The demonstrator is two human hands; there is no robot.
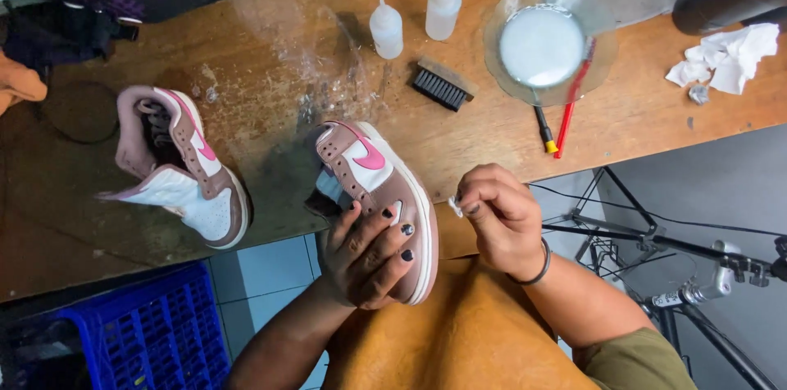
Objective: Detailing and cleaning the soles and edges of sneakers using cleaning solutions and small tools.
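Worn brown wood is stretching across the view as the desk (508, 144), its near edge sitting just above the person's lap, which an orange cloth (467, 333) is covering. At that edge the left hand (369, 255) is gripping a brown, white and pink sneaker (377, 193), its fingers (393, 234) wrapping closed around the side of the shoe and tilting it on the edge of the desk. Just to the right, the right hand (502, 218) is pinching a small white scrap (453, 206) between curled fingertips, close beside the sneaker's sole but not touching it. A matching second sneaker (184, 169) is lying on its side well to the left. Farther back, a black-bristled brush (443, 85), two small squeeze bottles (414, 20) and a clear dish of milky liquid (541, 46) are sitting together, with a red-handled tool (574, 107) leaning out of the dish. Crumpled white tissue (725, 58) is resting at far right.
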